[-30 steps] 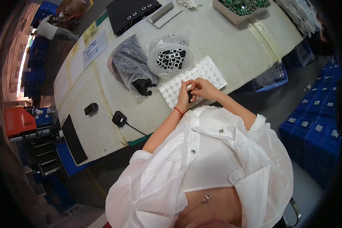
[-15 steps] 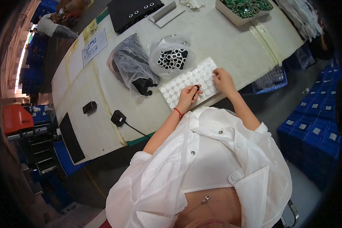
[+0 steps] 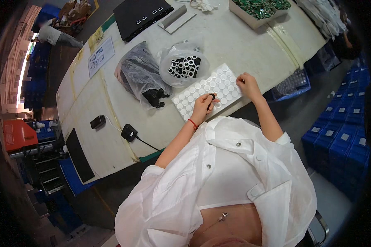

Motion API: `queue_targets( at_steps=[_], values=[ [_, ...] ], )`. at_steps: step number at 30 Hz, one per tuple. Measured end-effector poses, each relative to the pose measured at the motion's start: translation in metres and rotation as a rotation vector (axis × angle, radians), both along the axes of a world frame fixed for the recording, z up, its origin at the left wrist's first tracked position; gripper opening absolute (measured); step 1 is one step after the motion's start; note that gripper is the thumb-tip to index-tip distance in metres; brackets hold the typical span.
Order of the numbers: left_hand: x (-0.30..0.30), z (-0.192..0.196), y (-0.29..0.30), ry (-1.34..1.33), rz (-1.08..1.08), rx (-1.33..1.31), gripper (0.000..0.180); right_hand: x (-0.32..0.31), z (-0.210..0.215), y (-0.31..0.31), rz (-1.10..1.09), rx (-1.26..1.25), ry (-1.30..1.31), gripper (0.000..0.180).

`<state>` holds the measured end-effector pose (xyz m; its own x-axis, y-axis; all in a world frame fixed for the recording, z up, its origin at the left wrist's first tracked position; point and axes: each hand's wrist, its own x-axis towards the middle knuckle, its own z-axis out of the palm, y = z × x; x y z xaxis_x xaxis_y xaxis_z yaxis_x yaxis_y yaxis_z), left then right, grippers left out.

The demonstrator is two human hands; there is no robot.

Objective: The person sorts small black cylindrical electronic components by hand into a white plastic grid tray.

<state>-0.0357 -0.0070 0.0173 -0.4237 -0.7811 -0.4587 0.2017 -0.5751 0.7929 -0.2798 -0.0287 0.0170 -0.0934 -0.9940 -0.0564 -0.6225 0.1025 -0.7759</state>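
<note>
A white tray [image 3: 231, 101] holding rows of round white pieces [image 3: 198, 85] lies in front of me at the table's near edge. My left hand [image 3: 202, 107] is over the tray's near side, its fingers closed on a small black round part [image 3: 212, 95]. At the tray's right edge is my right hand [image 3: 249, 86], with thumb and fingertips pinched together. Whatever it may hold is too small to make out. Just beyond the tray, a clear plastic bag [image 3: 165, 68] stands open with black-and-white rings [image 3: 185, 67] inside.
Left of the ring bag, another plastic bag [image 3: 138, 64] spills black parts [image 3: 156, 98]. Black adapters [image 3: 129, 132] with cables lie at left. Farther back are a black panel [image 3: 140, 18], a metal bracket [image 3: 177, 20] and a box [image 3: 255, 20] of green circuit boards. Blue bins [image 3: 338, 136] stand at right.
My right hand has shifted slightly right, away from the tray's far right corner. My left hand keeps the black part in nearly the same place. The view has tilted slightly.
</note>
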Motion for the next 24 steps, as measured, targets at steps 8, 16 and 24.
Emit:
queue_targets(
  at_steps=[8,16,24],
  values=[
    [0.004,-0.004,0.001,0.027,0.034,-0.016,0.028,-0.005,-0.004,-0.010,0.167,0.148,0.163,0.009],
    [0.005,-0.005,0.000,0.015,0.038,-0.030,0.026,0.009,0.008,0.009,0.070,0.002,0.048,0.008],
    [0.006,-0.010,0.002,0.038,0.049,-0.011,0.025,0.008,0.008,0.008,0.057,-0.108,0.117,0.008]
  ],
)
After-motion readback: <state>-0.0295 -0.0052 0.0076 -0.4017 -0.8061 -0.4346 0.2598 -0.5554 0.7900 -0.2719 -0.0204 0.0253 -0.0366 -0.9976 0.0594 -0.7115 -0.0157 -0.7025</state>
